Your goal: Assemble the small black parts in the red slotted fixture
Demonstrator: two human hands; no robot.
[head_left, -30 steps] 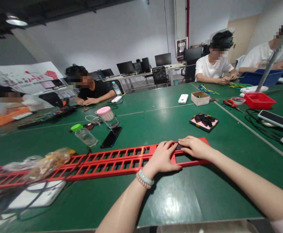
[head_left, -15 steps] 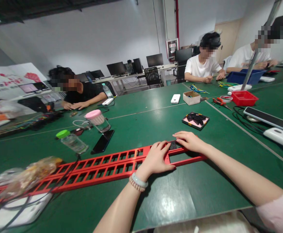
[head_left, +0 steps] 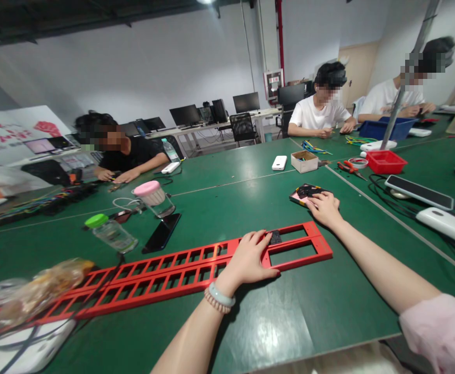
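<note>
A long red slotted frame (head_left: 297, 255) lies across the green table (head_left: 251, 197) in front of me. My left hand (head_left: 249, 257) rests flat on it with fingers spread, fingertips beside a small black part (head_left: 275, 238) seated in the frame's upper row. My right hand (head_left: 324, 206) reaches over the pink tray (head_left: 294, 196) of small black parts, its fingers curled down onto the pile. I cannot make out whether it holds one.
A green-lidded jar (head_left: 109, 231), a pink-lidded jar (head_left: 153, 197) and a black phone (head_left: 161, 232) lie to the left. A cardboard box (head_left: 304, 161), white phone (head_left: 279, 162), red bin (head_left: 385, 161) and pliers (head_left: 350, 169) sit further back. Several other people work around the table.
My right hand left the red frame and moved up and right to the pink tray. The black part stays in the frame. My left hand kept its place.
</note>
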